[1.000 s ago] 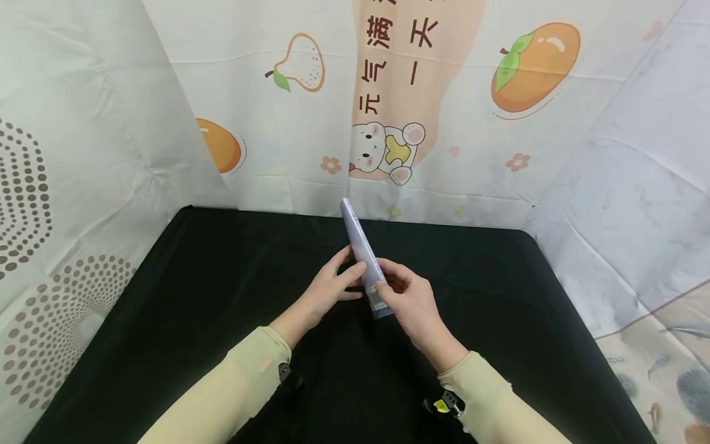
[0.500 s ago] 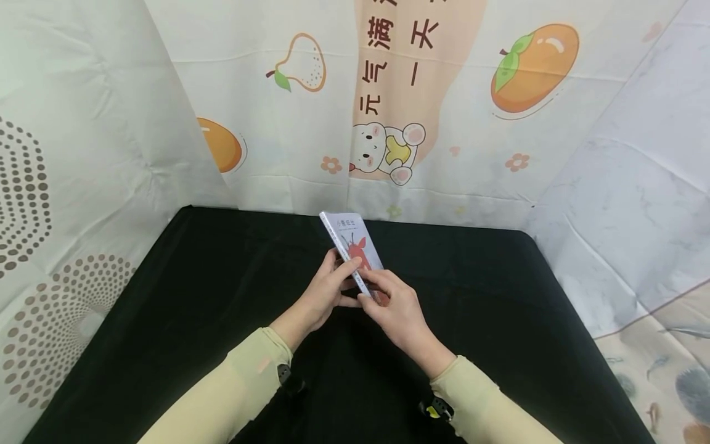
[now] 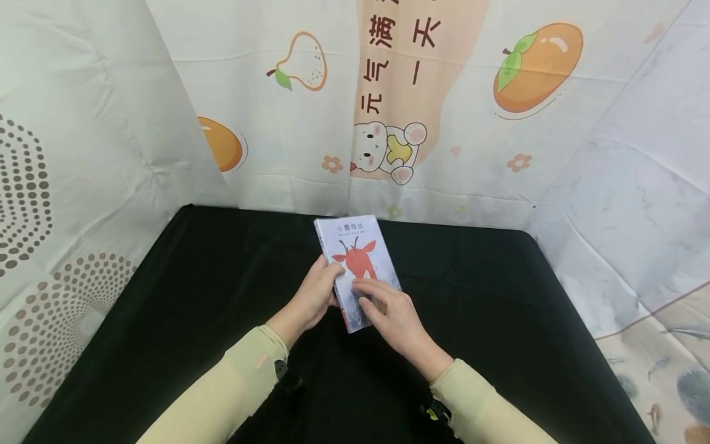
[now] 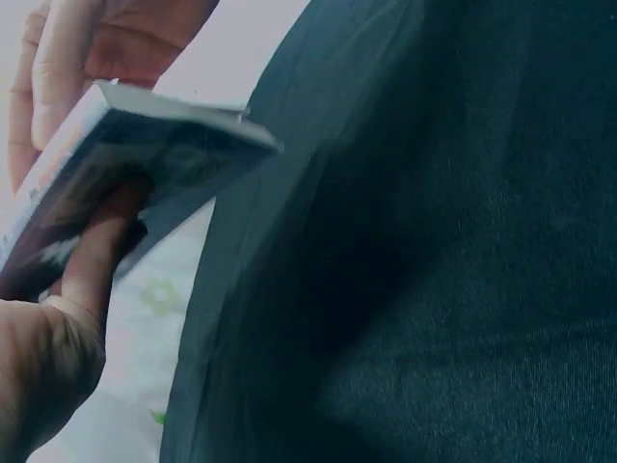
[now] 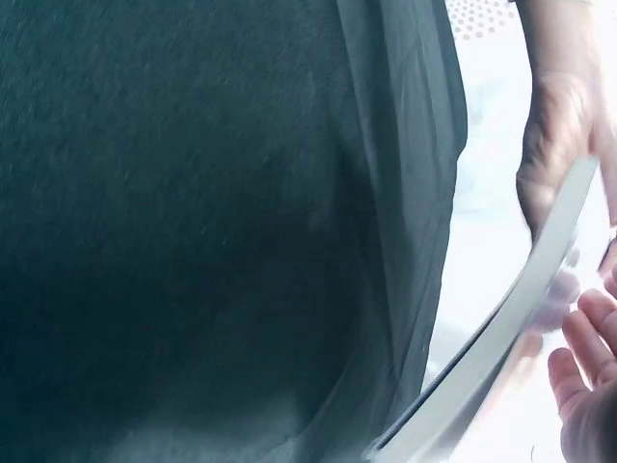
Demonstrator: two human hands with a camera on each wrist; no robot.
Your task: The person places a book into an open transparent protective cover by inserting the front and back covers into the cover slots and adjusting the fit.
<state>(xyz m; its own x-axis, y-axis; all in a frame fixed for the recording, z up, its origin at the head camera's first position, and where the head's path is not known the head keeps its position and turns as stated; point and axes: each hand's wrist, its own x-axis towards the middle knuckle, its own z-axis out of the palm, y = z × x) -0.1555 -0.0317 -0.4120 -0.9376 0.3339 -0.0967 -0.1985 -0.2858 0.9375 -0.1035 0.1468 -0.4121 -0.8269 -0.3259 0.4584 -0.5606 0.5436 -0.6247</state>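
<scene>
A slim, pale lilac book (image 3: 360,262) with a red deer's head on its cover is held up over the black-covered table, cover facing the head camera. My left hand (image 3: 310,293) grips its left edge, thumb on the front and fingers behind. In the left wrist view, a finger of the left hand (image 4: 43,367) lies across the book's back (image 4: 183,154). My right hand (image 3: 394,314) is over the lower cover, fingers loosely bent with fingertips right at its surface. From the right wrist, the book's page edge (image 5: 521,299) shows between the right hand's fingers (image 5: 588,357) and the left hand.
The black cloth (image 3: 233,277) covers the table, whose far edge meets a white curtain (image 3: 466,166) printed with fruit, flowers and a cartoon bear. Dotted white cloth (image 3: 61,296) hangs at left, more pale cloth (image 3: 632,185) at right. Black wrist straps (image 3: 281,370) sit at the sleeves.
The book has turned from showing its narrow spine to showing its full front cover. My right hand has let go of the book's edge and moved over the cover; the left hand keeps its grip.
</scene>
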